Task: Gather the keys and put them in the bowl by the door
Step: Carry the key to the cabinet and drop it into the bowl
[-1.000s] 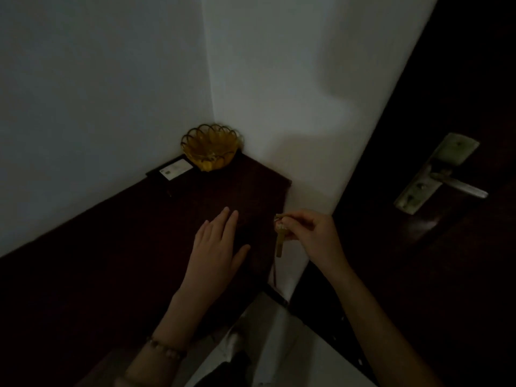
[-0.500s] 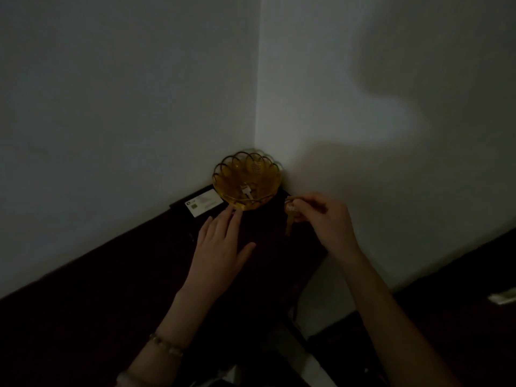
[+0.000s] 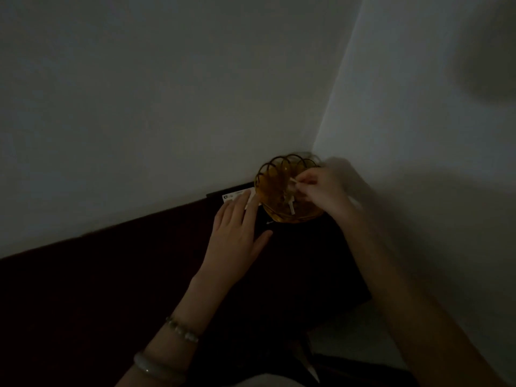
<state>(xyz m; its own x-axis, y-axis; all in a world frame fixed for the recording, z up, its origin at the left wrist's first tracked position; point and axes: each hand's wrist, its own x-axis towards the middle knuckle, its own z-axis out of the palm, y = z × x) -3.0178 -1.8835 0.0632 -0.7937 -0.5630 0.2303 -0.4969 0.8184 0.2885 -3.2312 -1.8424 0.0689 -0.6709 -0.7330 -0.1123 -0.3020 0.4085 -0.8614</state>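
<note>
An amber scalloped glass bowl (image 3: 272,188) stands in the wall corner on a dark wooden cabinet top (image 3: 139,275). My right hand (image 3: 324,191) hovers over the bowl and pinches a key (image 3: 290,201) that hangs down inside it. Whether other keys lie in the bowl is too dim to tell. My left hand (image 3: 237,233) rests flat on the cabinet top just left of the bowl, fingers spread, holding nothing.
A dark box with a white label (image 3: 233,196) lies against the wall left of the bowl, partly under my left fingertips. White walls meet behind the bowl. The cabinet's right edge (image 3: 360,286) drops to a pale floor.
My right hand has carried the key from beside the bowl to over it, the key now hanging inside. The left hand has stayed flat near the bowl. The view has shifted closer.
</note>
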